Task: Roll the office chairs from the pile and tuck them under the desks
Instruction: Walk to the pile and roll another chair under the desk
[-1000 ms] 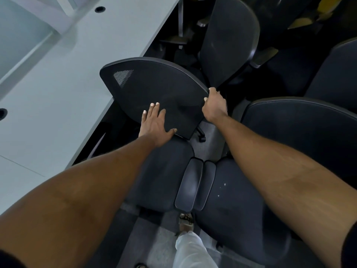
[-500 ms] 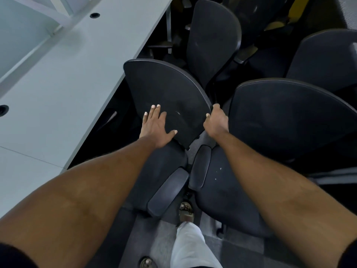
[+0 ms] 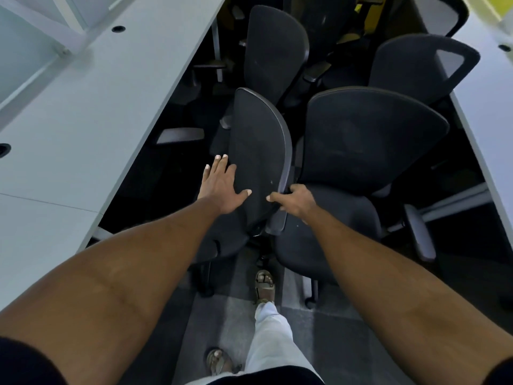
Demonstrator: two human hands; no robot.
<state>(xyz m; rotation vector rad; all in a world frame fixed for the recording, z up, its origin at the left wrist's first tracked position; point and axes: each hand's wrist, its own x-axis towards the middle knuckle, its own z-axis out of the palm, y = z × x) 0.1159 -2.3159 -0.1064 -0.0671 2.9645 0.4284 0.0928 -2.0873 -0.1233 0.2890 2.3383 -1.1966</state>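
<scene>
Now my left grip (image 3: 222, 187) lies flat, fingers straight, on the chair (image 3: 258, 151) back; my right grip (image 3: 294, 200) curls round its rim, near the table (image 3: 97, 107) edge.

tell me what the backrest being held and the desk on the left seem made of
The backrest: looks like dark woven fabric or mesh, matt, with a fine grain, inside a smoother hard rim, probably plastic, that catches light. The desk: pale grey, smooth, flat top with soft sheen and a thin seam, likely laminate board; cannot be sure.
</scene>
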